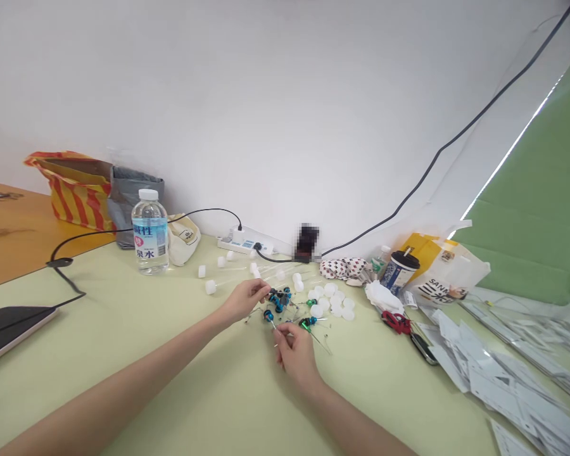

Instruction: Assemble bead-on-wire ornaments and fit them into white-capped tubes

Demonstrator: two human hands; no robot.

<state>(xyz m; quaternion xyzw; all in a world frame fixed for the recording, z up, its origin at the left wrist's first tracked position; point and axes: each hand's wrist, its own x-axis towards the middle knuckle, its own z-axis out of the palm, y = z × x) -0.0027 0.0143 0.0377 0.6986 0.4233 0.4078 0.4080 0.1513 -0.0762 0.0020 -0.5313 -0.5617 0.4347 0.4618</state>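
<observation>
A pile of small blue, green and black pieces with thin metal stems lies on the pale green table. My right hand pinches a thin metal stem with a blue-and-black round head, which points up and away to the left. At the pile's left edge is my left hand, thumb and fingertips together; what they grip, if anything, is too small to make out. Several white round caps lie right of the pile. Clear tubes with white caps lie behind it.
A water bottle stands at the left, near a power strip. On the right are a cup, red-handled scissors, a dark oblong object and scattered white cards. A black tablet-like device lies far left.
</observation>
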